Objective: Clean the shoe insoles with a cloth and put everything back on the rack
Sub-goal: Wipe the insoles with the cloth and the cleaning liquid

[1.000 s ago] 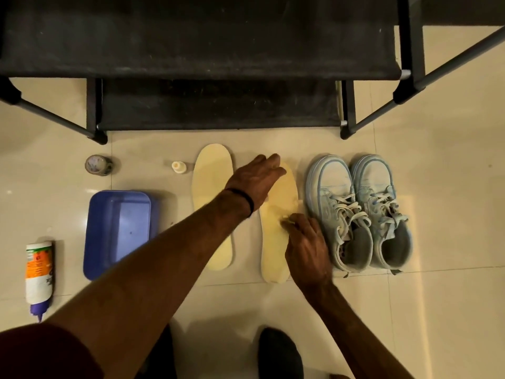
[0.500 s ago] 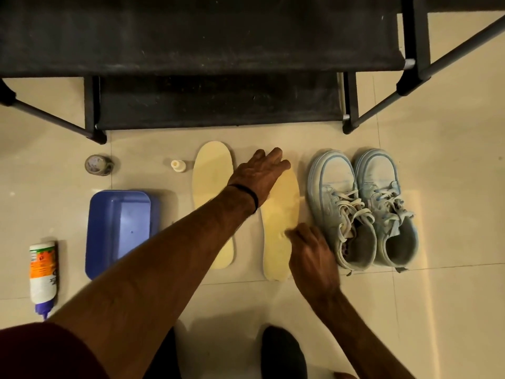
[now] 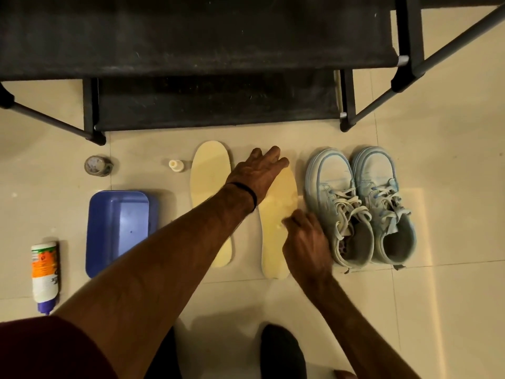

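**Wiping the right-hand insole on the tiled floor**

Lying flat on the floor tiles, the right-hand yellow insole (image 3: 278, 214) sits between its twin and the shoes, toe end toward the rack. The left hand (image 3: 258, 176) lies across its toe end, fingers straight and spread, pressing it down, with a black band around the wrist. The right hand (image 3: 306, 239) is over the insole's middle and outer edge, fingers curled inward; it is blurred, and whether it grasps a cloth cannot be told. The other insole (image 3: 209, 184) lies just beside, parallel, partly under the left forearm. A pair of pale blue lace-up sneakers (image 3: 360, 206) stands right of the insoles, toes toward the black shoe rack (image 3: 191, 50). Left of the insoles are a small white cap (image 3: 174, 164), a blue plastic tub (image 3: 117, 228), a tape roll (image 3: 97, 166), and a white-and-orange bottle (image 3: 43, 274) lying on its side.
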